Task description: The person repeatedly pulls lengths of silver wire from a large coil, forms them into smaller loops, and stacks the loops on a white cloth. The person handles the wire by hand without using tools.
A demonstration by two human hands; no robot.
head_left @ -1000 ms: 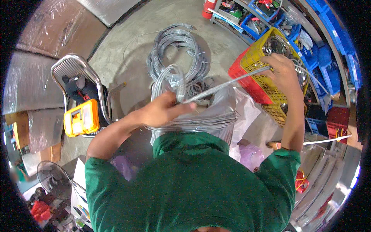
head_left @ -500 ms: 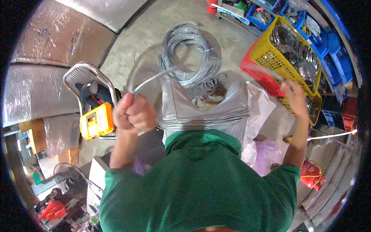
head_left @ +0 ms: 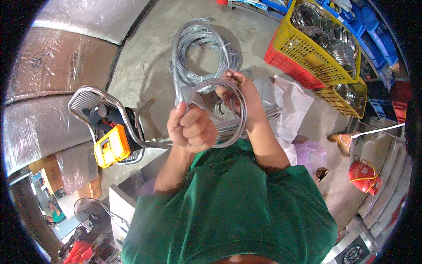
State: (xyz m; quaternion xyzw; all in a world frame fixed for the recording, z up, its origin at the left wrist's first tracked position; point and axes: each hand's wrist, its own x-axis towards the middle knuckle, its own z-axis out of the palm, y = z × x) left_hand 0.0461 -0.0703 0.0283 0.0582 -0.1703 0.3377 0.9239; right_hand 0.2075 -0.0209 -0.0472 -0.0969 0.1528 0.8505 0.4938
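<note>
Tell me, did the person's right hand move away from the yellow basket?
Yes. The right hand has left the yellow basket at the upper right and come in to the middle, where it grips the grey wire loop with the left hand.

The left hand (head_left: 192,127) covered part of the bent metal ring (head_left: 239,112); its grip contact was hidden. Yellow crate (head_left: 323,42) contents (metal rings, apparently) were cut off.

A metal workshop, bare concrete floor (head_left: 140,66) beyond the fingers (head_left: 193,125), big coil of grey wire (head_left: 200,48) lying on it, yellow and red crates (head_left: 314,50) of metal rings to their right, a yellow tool (head_left: 112,145) to their left, wrapped sheet stock (head_left: 48,75) farther left
</note>
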